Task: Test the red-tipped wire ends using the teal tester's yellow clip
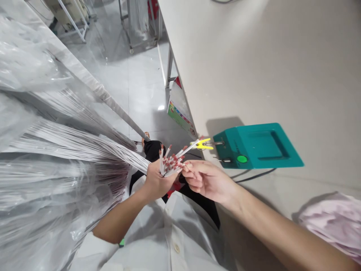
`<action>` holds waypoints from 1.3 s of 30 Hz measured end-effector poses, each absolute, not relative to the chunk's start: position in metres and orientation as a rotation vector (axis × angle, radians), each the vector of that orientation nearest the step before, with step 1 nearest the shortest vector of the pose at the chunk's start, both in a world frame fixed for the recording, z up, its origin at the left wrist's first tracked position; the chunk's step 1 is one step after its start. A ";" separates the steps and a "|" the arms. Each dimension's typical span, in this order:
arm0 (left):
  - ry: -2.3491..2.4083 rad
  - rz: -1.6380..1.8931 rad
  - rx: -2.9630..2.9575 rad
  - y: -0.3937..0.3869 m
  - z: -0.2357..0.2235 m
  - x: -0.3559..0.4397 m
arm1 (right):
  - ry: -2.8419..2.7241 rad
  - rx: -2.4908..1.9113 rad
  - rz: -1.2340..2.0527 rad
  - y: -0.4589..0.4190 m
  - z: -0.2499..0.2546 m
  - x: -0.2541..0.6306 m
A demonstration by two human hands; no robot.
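My left hand (156, 180) is closed round a bundle of thin white wires with red tips (170, 162). The wires run back to the left into a large sheaf under clear plastic film (56, 150). My right hand (207, 178) pinches one wire tip at the end of the bundle with thumb and forefinger. One white wire reaches up to a yellow clip (203, 143) on the front of a teal box (255, 146) with a green button (241, 159), which stands on the pale table (267, 56).
A black cable (254, 176) leaves the teal box along the table edge. Pink cloth (335, 222) lies at the lower right. A colourful carton (180, 113) stands under the table. Metal trolley frames (135, 26) stand on the shiny floor beyond.
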State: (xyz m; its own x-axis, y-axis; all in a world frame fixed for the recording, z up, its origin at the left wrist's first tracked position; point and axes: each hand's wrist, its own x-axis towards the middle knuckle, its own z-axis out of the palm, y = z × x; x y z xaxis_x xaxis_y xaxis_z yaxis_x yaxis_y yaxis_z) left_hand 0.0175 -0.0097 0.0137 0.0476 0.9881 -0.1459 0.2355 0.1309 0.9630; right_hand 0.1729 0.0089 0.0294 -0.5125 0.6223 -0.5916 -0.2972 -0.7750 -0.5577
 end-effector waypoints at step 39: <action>1.252 0.880 0.926 0.044 0.013 0.053 | -2.740 -1.384 -0.219 0.056 0.048 0.240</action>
State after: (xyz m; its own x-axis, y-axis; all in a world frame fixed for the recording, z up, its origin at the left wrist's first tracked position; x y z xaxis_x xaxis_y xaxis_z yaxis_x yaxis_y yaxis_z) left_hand 0.0525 0.0438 0.0128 0.1102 0.9209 -0.3739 -0.0399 0.3800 0.9241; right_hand 0.2401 0.0561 0.0480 -0.5940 0.7953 0.1209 0.8044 0.5860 0.0977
